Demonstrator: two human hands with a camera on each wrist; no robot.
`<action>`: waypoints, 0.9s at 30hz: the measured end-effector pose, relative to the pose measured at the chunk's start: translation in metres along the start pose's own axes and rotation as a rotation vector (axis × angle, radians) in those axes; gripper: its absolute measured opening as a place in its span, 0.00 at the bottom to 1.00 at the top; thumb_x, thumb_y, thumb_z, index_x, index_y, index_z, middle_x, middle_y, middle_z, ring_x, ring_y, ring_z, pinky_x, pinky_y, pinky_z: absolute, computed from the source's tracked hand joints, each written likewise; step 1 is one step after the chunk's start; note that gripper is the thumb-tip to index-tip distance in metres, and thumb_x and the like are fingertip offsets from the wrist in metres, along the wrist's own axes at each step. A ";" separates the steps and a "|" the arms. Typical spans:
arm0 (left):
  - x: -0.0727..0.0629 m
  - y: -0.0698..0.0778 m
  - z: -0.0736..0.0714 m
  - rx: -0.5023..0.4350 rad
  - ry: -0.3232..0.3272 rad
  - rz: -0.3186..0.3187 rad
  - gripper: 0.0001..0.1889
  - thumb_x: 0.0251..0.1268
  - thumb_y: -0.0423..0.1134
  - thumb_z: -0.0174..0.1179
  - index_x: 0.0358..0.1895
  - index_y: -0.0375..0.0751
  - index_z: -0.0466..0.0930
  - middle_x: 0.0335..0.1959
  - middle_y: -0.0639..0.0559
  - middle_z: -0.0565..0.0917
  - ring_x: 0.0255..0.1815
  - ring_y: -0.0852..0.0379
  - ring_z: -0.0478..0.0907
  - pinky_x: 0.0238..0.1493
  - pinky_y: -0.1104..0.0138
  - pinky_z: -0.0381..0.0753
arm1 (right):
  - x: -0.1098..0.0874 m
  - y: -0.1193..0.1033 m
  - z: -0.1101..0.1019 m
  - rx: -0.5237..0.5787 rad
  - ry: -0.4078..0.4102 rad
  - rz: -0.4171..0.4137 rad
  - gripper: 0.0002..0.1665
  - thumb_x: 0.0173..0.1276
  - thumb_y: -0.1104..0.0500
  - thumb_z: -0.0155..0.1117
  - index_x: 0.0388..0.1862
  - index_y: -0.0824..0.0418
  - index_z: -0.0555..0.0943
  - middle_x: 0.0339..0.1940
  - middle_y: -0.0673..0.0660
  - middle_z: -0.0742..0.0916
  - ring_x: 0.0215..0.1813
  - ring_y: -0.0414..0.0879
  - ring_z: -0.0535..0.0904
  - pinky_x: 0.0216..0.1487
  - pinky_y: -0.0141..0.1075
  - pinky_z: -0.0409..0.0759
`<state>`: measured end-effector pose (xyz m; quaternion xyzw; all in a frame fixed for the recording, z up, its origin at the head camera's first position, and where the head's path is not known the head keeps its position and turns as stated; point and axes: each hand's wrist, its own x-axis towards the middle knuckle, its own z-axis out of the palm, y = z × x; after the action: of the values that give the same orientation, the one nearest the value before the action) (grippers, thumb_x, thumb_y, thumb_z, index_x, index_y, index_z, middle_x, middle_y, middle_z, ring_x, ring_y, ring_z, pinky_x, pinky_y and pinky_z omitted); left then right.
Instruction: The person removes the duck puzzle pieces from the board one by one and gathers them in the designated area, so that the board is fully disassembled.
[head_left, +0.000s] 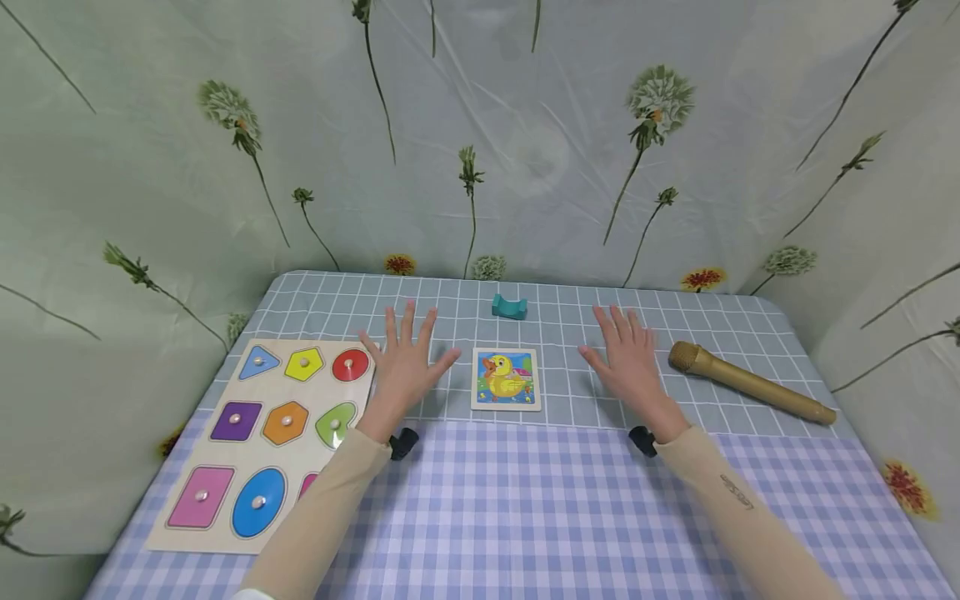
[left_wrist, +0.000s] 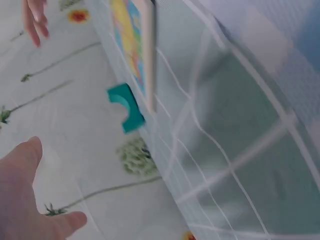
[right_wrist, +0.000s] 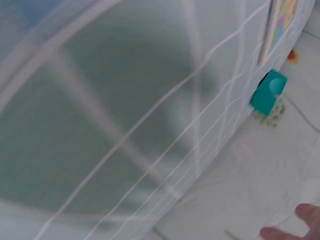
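My left hand (head_left: 403, 371) hovers with spread, straight fingers between the wooden shape board and a small duck puzzle (head_left: 506, 380). On the other side of the puzzle, my right hand (head_left: 626, 360) is held out with its fingers extended, touching nothing. Behind the puzzle sits a teal block (head_left: 510, 307) with a curved notch in its top; it also shows in the left wrist view as a teal block (left_wrist: 126, 107) and in the right wrist view as a teal block (right_wrist: 269, 93). A gold microphone (head_left: 750, 382) lies to the right of my right hand.
The peg puzzle board (head_left: 251, 454) with several knobbed coloured shapes lies at the left, partly under my left forearm. A grey grid cloth (head_left: 450, 292) covers the table's back, a purple checked cloth (head_left: 525, 517) its front. A dandelion-print curtain (head_left: 525, 125) hangs behind.
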<state>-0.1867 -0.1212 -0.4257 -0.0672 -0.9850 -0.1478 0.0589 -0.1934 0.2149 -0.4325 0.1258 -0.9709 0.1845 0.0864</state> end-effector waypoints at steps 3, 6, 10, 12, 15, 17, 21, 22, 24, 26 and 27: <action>-0.004 0.006 0.001 -0.040 -0.005 0.076 0.40 0.66 0.64 0.50 0.76 0.48 0.53 0.77 0.43 0.44 0.75 0.39 0.29 0.60 0.31 0.26 | 0.008 -0.015 0.003 0.096 -0.012 -0.071 0.42 0.71 0.51 0.58 0.75 0.65 0.53 0.73 0.70 0.59 0.73 0.67 0.48 0.68 0.61 0.45; -0.010 0.011 0.003 -0.106 -0.028 0.181 0.37 0.67 0.59 0.52 0.75 0.45 0.56 0.76 0.43 0.48 0.75 0.39 0.36 0.61 0.30 0.33 | 0.016 -0.032 0.008 0.201 -0.045 -0.131 0.41 0.71 0.53 0.59 0.75 0.64 0.53 0.73 0.67 0.61 0.73 0.63 0.52 0.70 0.56 0.50; -0.020 0.015 0.011 -0.199 -0.100 0.323 0.33 0.68 0.53 0.56 0.71 0.41 0.62 0.74 0.40 0.57 0.73 0.37 0.49 0.62 0.31 0.45 | 0.027 -0.052 0.020 0.322 -0.114 -0.195 0.40 0.70 0.56 0.60 0.75 0.63 0.56 0.72 0.65 0.65 0.72 0.60 0.57 0.69 0.54 0.55; -0.025 0.015 0.016 -0.226 -0.149 0.374 0.31 0.68 0.49 0.57 0.70 0.38 0.64 0.71 0.40 0.60 0.71 0.38 0.54 0.62 0.33 0.50 | 0.032 -0.060 0.028 0.360 -0.151 -0.234 0.38 0.70 0.59 0.60 0.74 0.64 0.58 0.70 0.66 0.67 0.70 0.61 0.60 0.67 0.55 0.58; -0.030 0.016 0.023 -0.220 -0.207 0.424 0.29 0.69 0.47 0.57 0.68 0.37 0.67 0.69 0.39 0.64 0.69 0.40 0.60 0.61 0.36 0.57 | 0.039 -0.067 0.041 0.401 -0.229 -0.278 0.35 0.69 0.63 0.61 0.72 0.66 0.61 0.68 0.65 0.71 0.67 0.60 0.66 0.64 0.54 0.64; -0.032 0.016 0.028 -0.210 -0.233 0.439 0.28 0.70 0.47 0.57 0.68 0.36 0.67 0.68 0.40 0.66 0.69 0.42 0.60 0.61 0.38 0.59 | 0.043 -0.070 0.048 0.411 -0.288 -0.295 0.34 0.68 0.64 0.62 0.70 0.67 0.64 0.66 0.64 0.73 0.64 0.60 0.69 0.62 0.53 0.67; -0.033 0.018 0.034 -0.201 -0.259 0.455 0.28 0.70 0.46 0.56 0.68 0.35 0.67 0.68 0.40 0.66 0.69 0.44 0.60 0.62 0.39 0.60 | 0.050 -0.077 0.059 0.384 -0.366 -0.291 0.30 0.66 0.64 0.64 0.66 0.68 0.69 0.62 0.63 0.76 0.61 0.57 0.72 0.61 0.48 0.69; -0.033 0.019 0.035 -0.201 -0.264 0.453 0.28 0.70 0.46 0.56 0.68 0.35 0.67 0.68 0.41 0.66 0.69 0.44 0.60 0.62 0.39 0.59 | 0.051 -0.078 0.061 0.367 -0.373 -0.291 0.29 0.66 0.64 0.65 0.65 0.68 0.70 0.61 0.63 0.77 0.60 0.56 0.73 0.61 0.47 0.69; -0.033 0.021 0.036 -0.191 -0.271 0.453 0.28 0.70 0.46 0.56 0.68 0.35 0.67 0.68 0.41 0.66 0.69 0.45 0.61 0.62 0.39 0.58 | 0.052 -0.082 0.064 0.342 -0.377 -0.304 0.27 0.65 0.63 0.65 0.62 0.69 0.73 0.58 0.63 0.79 0.58 0.56 0.73 0.61 0.46 0.70; -0.032 0.021 0.037 -0.183 -0.275 0.456 0.29 0.70 0.46 0.56 0.68 0.34 0.67 0.67 0.41 0.67 0.68 0.45 0.62 0.62 0.38 0.58 | 0.053 -0.086 0.065 0.316 -0.381 -0.314 0.24 0.65 0.63 0.66 0.59 0.69 0.75 0.55 0.62 0.80 0.57 0.55 0.74 0.59 0.46 0.70; -0.032 0.021 0.038 -0.180 -0.277 0.456 0.28 0.70 0.46 0.57 0.67 0.34 0.67 0.67 0.41 0.68 0.68 0.45 0.63 0.62 0.38 0.57 | 0.054 -0.087 0.066 0.300 -0.383 -0.314 0.23 0.64 0.63 0.66 0.57 0.69 0.76 0.54 0.61 0.80 0.56 0.55 0.74 0.59 0.45 0.71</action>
<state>-0.1555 -0.0933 -0.4600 -0.3116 -0.9260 -0.2068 -0.0507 -0.2288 0.0996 -0.4521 0.3186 -0.9000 0.2833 -0.0906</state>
